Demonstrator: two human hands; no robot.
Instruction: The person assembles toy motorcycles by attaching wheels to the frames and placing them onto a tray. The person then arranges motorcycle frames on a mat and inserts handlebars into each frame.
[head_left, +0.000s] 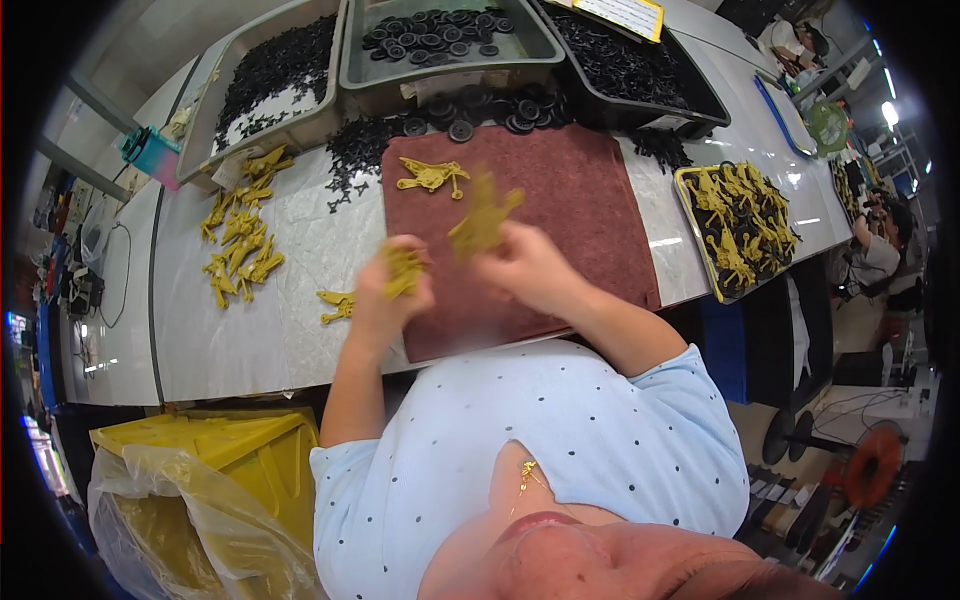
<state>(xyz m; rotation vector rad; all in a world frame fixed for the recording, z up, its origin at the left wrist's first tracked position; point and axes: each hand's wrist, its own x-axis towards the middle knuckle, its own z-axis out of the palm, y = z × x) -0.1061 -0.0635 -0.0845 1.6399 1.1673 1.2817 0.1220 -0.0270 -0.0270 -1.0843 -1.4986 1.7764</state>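
Note:
Above the near left part of a dark red cloth (590, 200), my left hand (398, 290) is closed around a yellow plastic part (404, 270). To its right my right hand (525, 268) grips another yellow plastic part (484, 222), which is smeared by motion. Both parts are raised off the cloth and apart from each other. One more yellow plastic part (430, 176) lies on the cloth's far left area. Beside my left wrist, a yellow piece (337, 306) rests on the table.
Several yellow parts (240, 240) lie on the left tabletop. A tray (740, 230) of yellow and black pieces stands right. Along the back are a bin (320, 100) of small black pieces, a bin of black wheels (450, 75) and a black bin (700, 118); loose wheels (461, 131) lie before them.

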